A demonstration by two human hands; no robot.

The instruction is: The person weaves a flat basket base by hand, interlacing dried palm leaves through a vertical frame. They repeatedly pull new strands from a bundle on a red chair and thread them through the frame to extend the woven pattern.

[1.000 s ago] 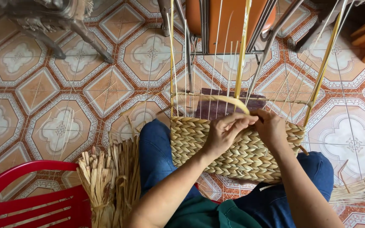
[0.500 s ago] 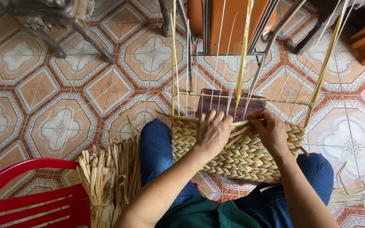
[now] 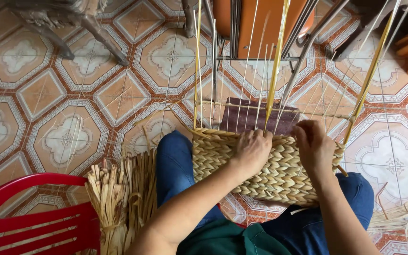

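Note:
A half-woven straw basket [image 3: 270, 174] rests on my lap between my knees in blue jeans. Thin upright stakes [image 3: 276, 66] rise from its top rim. My left hand [image 3: 251, 150] presses on the upper edge of the weave near the middle, fingers curled over the rim. My right hand [image 3: 313, 147] grips the rim further right, fingers bent around the weave. Whether a loose strand lies under either hand is hidden.
A bundle of dried straw [image 3: 121, 198] stands by my left knee. A red plastic chair [image 3: 34, 222] is at the lower left. Metal chair legs [image 3: 303, 47] and an orange seat [image 3: 265, 23] stand ahead on the patterned tile floor [image 3: 62, 132]. More straw [image 3: 402, 217] lies at right.
Both hands have pressed down flatter onto the basket rim. The pale strand that arched over the rim a second ago is no longer visible.

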